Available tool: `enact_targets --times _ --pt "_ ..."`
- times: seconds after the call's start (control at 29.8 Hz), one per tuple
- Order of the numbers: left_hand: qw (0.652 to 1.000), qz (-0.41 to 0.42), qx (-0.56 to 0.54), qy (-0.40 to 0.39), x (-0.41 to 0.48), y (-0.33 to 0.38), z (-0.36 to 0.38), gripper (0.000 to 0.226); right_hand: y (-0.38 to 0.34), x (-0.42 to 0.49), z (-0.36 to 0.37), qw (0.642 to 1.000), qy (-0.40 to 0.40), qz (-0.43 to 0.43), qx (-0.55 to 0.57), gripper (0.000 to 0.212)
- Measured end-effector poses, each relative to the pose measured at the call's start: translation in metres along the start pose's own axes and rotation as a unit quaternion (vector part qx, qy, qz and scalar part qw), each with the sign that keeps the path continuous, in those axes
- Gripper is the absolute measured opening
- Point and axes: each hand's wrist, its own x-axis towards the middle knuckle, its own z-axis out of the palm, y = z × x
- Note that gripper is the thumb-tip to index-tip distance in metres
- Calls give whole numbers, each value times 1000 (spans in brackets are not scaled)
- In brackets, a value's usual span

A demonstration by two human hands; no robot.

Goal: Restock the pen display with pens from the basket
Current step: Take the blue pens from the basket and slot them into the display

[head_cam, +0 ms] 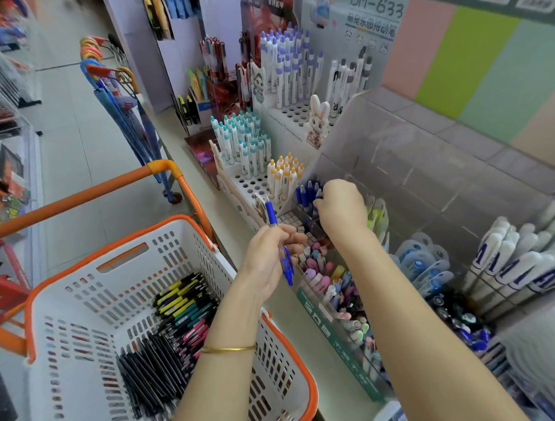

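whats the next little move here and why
Probably the right hand should let go of the blue pens standing in the clear display and take the blue pen from the left hand. It matches that group, and the left fingers hold it close beside them.

Blue umbrellas (128,117) with curved handles lean in the aisle beyond an orange trolley frame (81,196), pastel wall panels (482,60) rising behind the worktop (300,337).

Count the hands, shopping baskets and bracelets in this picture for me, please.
Hands: 2, the left hand gripping a blue pen, and the right hand
Baskets: 1, the white basket
Bracelets: 1, the gold bracelet
Total: 4
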Motion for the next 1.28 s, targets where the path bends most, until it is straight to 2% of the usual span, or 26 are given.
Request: enact_targets --times 0.1,0.2,0.24,0.34,0.37,0.44,0.54,0.6,0.71,0.87,1.01,1.18,1.28 --pt "999 33 41 -10 0 0 -2 24 2 0 -4 999 29 -1 22 10" --pt "995 48 87 -19 2 0 -2 24 2 -10 -18 985 104 -48 128 18" --pt "994 51 98 -22 2 0 -1 25 0 -16 -24 979 84 -79 168 20" --pt "990 63 121 -39 4 1 5 25 -7 -32 -35 963 -55 -134 226 21" --pt "988 66 130 -47 5 1 6 24 -6 -32 -34 961 -64 -138 230 17" --pt "985 66 149 -53 6 0 8 21 -3 -28 -33 960 -8 -124 249 10" --pt "987 56 153 -13 9 -4 1 26 3 -17 -38 945 140 -67 289 10" --pt "989 44 142 14 10 -6 -3 33 5 -12 -38 945 191 -58 259 12" --pt "992 31 123 21 10 -7 -4 35 4 -9 -31 959 200 -57 194 15" --pt "994 25 107 12 8 -6 -2 33 0 -5 -37 962 219 -61 151 15" --pt "995 21 101 15 7 -7 -3 31 -4 -9 -30 974 180 -66 118 15" --pt "996 16 90 15 6 -8 -3 29 -7 -2 -32 970 192 -73 133 13" --pt "995 18 96 17 5 -8 -4 29 -4 0 -24 986 136 -59 71 9"
